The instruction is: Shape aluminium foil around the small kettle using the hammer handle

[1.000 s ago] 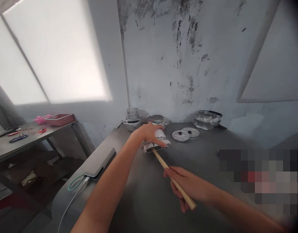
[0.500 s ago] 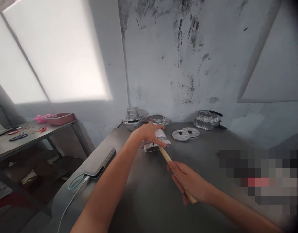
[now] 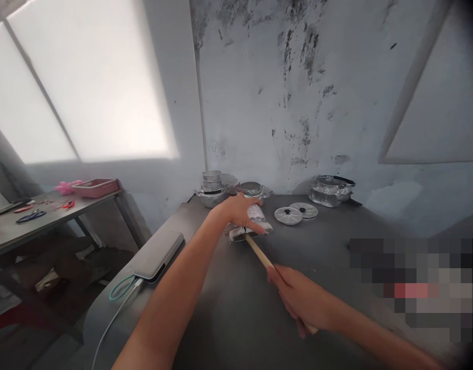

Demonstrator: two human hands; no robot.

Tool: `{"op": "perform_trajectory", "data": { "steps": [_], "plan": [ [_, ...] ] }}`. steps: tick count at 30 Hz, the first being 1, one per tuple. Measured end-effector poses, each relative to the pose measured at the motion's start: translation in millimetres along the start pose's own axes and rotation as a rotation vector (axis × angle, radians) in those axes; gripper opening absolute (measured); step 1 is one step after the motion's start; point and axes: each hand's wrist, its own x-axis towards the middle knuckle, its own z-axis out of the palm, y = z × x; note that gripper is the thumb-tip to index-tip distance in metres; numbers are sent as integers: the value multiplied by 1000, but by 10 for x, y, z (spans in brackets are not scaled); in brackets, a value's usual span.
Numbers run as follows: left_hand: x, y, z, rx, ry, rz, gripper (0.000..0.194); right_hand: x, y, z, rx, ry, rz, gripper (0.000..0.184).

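Observation:
My left hand [image 3: 240, 209] reaches far forward over a crumpled silver, foil-covered object [image 3: 256, 214], gripping it from above with thumb and fingers wide around it. Its open near edge shows a dark hollow, and my palm hides much of the rest. In my right hand [image 3: 296, 292] is a pale wooden stick [image 3: 260, 252], slanting up and left. The stick's far end meets the opening at the foil-covered object's near edge; what lies at its tip is hidden. My right fingers are wrapped around its lower half.
Behind my left hand are a foil-wrapped pot with a perforated metal cup [image 3: 212, 181] and another wrapped round vessel [image 3: 250, 189]. Two lids [image 3: 288, 216] overlap right of centre, before a foil-wrapped pan [image 3: 330, 192]. A cabled power bank [image 3: 159, 256] lies left. A side table holds a pink basket [image 3: 96, 188].
My right hand and the stick shift slightly; the stick's far end moves right along the opening, then back left. My left hand keeps its hold on the foil-covered object.

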Motion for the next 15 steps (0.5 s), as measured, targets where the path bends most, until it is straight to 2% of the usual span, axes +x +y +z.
{"op": "perform_trajectory", "data": {
  "steps": [3, 8, 15],
  "plan": [
    [-5, 9, -2, 1, 5, -2, 104, -16, -17, 0, -1, -9, 2, 52],
    [-4, 3, 7, 0, 17, 8, 104, -33, -26, 33, -51, 82, -80, 53],
    [-15, 30, 20, 13, 29, 9, 106, 20, 57, 35, 9, 2, -4, 54]
  ]
}}
